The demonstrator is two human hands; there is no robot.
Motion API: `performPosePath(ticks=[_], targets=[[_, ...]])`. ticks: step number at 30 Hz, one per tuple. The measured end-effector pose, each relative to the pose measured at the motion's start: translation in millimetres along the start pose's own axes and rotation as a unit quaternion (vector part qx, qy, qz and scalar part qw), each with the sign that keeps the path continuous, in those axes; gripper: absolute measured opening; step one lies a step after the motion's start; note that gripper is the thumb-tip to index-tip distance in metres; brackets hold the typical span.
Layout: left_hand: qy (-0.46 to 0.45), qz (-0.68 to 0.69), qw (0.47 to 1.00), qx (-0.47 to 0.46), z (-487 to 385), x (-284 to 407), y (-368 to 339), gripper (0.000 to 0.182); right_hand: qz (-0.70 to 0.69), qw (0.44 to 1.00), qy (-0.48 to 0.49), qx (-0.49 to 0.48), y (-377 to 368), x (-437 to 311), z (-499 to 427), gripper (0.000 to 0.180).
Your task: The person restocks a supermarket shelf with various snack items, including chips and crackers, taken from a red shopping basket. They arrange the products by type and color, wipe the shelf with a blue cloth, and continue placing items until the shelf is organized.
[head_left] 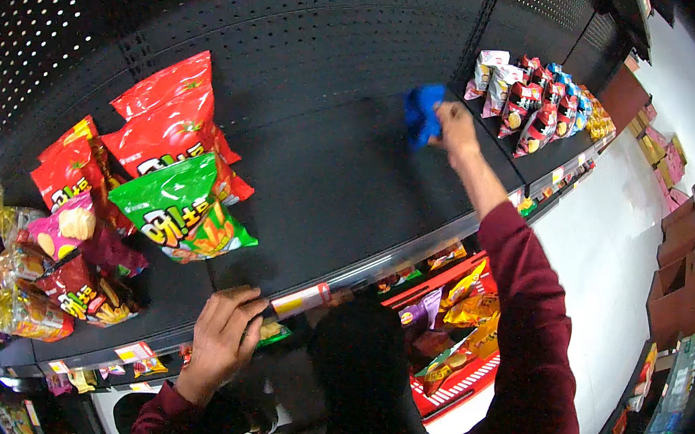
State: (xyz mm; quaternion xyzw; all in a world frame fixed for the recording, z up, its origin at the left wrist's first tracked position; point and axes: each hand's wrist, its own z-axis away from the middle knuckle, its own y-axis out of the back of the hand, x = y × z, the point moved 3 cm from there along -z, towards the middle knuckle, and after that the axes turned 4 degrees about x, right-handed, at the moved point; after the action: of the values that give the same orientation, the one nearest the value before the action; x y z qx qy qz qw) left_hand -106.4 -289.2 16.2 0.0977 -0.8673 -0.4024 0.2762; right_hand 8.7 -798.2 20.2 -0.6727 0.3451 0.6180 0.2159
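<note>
My right hand (458, 129) grips a blue cloth (423, 114), slightly blurred, over the rear part of a black metal shelf (325, 183). That arm reaches across the shelf from the front. At the shelf's front edge, my left hand (225, 331) rests with its fingers over the rim, holding no item. Left of the bare shelf surface stands a green snack bag (186, 206), with red snack bags (164, 115) behind it. Whether the cloth touches the shelf is not clear.
Small snack bags (540, 104) stand in rows at the shelf's far right. Brown bags and packaged bread (26, 310) crowd the left end. A red shopping basket (454, 384) holding snacks sits below the shelf edge. Brown cartons (683, 284) line the aisle's other side.
</note>
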Motion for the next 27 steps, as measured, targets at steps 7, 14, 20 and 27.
performPosePath(ticks=[7, 14, 20, 27], targets=[[-0.029, 0.015, 0.999, -0.031, 6.1, -4.8, -10.2, 0.035, 0.082, 0.951, 0.207, 0.213, 21.5, -96.6, -209.6, 0.042], [-0.021, 0.031, 0.998, -0.042, -8.3, -6.1, -14.8, 0.034, 0.21, 0.898, 0.244, 0.3, -12.9, -42.1, -259.3, 0.07], [-0.025, 0.036, 0.998, -0.04, -4.6, -8.0, -12.6, 0.036, 0.145, 0.974, 0.04, 0.17, -47.8, 72.7, -212.8, 0.067], [-0.046, 0.06, 0.996, -0.036, -12.9, -4.2, -13.3, 0.039, -0.038, 0.972, 0.036, 0.229, -40.3, 33.7, -212.2, 0.056]])
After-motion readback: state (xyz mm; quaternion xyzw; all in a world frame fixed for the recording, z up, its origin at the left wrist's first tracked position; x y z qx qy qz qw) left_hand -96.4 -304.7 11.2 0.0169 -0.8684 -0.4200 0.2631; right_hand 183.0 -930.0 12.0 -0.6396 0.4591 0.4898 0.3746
